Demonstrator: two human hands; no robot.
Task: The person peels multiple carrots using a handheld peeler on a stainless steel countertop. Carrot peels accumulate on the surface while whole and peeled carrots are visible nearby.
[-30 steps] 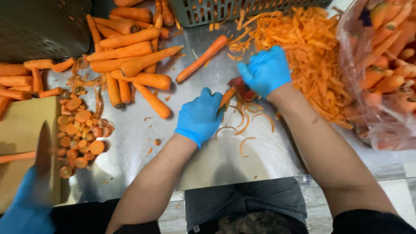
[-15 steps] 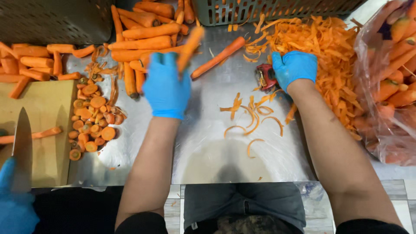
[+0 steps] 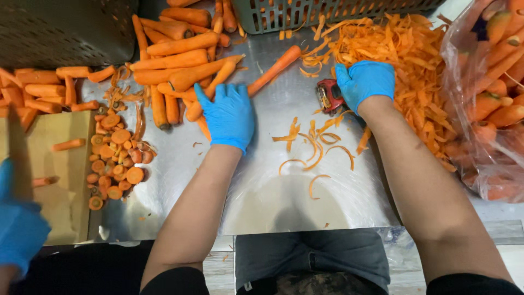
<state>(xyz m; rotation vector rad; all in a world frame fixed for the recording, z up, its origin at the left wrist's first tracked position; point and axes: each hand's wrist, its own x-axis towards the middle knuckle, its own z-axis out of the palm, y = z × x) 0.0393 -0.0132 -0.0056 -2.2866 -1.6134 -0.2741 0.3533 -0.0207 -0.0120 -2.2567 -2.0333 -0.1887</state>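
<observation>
Head view: on the steel table (image 3: 273, 191), the left hand (image 3: 229, 112) lies spread and flat on the pile of peeled carrots (image 3: 180, 65), gripping nothing. The right hand (image 3: 364, 82) is closed on a red peeler (image 3: 328, 95) beside the heap of peelings (image 3: 404, 60). Farther right, a clear bag (image 3: 491, 109) holds unpeeled carrots; a grey basket (image 3: 305, 13) stands at the back.

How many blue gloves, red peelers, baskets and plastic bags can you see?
blue gloves: 3 (left hand, right hand, co-worker's hand)
red peeler: 1
baskets: 2 (dark basket, grey basket)
plastic bag: 1
Total: 7
</observation>
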